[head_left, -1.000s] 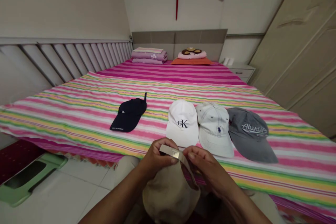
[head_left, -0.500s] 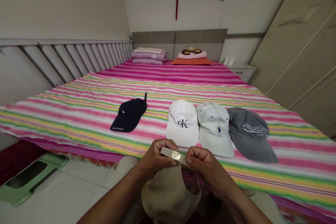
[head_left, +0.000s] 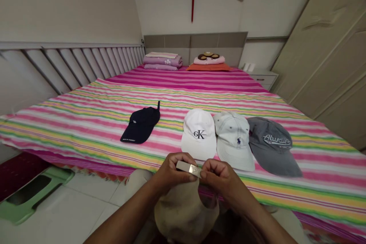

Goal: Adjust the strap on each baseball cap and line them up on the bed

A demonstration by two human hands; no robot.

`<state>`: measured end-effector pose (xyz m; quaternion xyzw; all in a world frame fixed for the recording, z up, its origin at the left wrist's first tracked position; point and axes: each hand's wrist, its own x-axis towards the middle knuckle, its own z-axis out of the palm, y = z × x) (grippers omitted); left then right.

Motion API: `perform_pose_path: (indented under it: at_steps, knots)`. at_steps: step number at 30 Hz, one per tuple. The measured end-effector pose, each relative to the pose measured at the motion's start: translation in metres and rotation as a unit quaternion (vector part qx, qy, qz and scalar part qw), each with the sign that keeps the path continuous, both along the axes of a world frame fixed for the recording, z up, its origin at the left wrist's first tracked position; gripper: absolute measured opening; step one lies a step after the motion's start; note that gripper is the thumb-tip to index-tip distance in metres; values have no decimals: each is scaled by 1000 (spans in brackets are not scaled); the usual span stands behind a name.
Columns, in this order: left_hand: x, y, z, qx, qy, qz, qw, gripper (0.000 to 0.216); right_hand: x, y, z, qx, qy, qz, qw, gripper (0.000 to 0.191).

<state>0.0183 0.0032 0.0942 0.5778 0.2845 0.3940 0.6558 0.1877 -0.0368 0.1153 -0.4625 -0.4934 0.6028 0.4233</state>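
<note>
A beige baseball cap [head_left: 183,211] hangs below my hands over my lap, its back opening facing up and right. My left hand [head_left: 171,169] pinches the left part of its back strap [head_left: 183,166], beside a shiny metal buckle [head_left: 195,170]. The fingers of my right hand [head_left: 219,175] are closed on the strap at the buckle's right end. On the bed past my hands lie a white cap [head_left: 199,135] with dark letters, a pale cap [head_left: 234,139] with a small blue emblem, and a grey cap [head_left: 271,145], side by side.
A navy cap [head_left: 141,124] lies apart on the left of the striped bed sheet [head_left: 94,118]. Folded bedding [head_left: 162,61] and a pillow stack [head_left: 208,61] sit by the headboard [head_left: 168,42]. A green stool [head_left: 31,198] stands on the floor at left.
My right hand has shifted slightly left along the strap, its fingertips now against the buckle's edge. The buckle has tilted a little. The caps on the bed have not moved.
</note>
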Motion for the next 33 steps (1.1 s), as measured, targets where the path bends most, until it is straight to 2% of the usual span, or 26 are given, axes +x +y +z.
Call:
perform_pose_path:
  at_steps: [5,11,14,16,18,21,26,33]
  knots:
    - [-1,0,2,-70,-53,-5,996,27,1,-1,-2,5,8,-30,1000,30]
    - [-2,3,2,-80,1,-24,997,22,1,2,-5,24,-28,-23,999,28]
    - [-1,2,2,-122,-15,-25,992,20,3,2,-4,74,-72,-1,995,18]
    - [1,2,2,-148,-32,-35,988,18,4,1,-2,150,-141,8,979,20]
    - [3,2,2,-157,-48,-49,985,18,4,0,0,241,-228,10,943,27]
    - [5,4,2,-145,-54,-60,986,16,4,-2,1,330,-319,20,888,17]
    - [2,5,0,-146,-42,-86,985,16,5,-3,3,329,-401,57,853,12]
    - [4,3,3,-155,-23,-92,983,17,6,-3,12,310,-452,77,833,10]
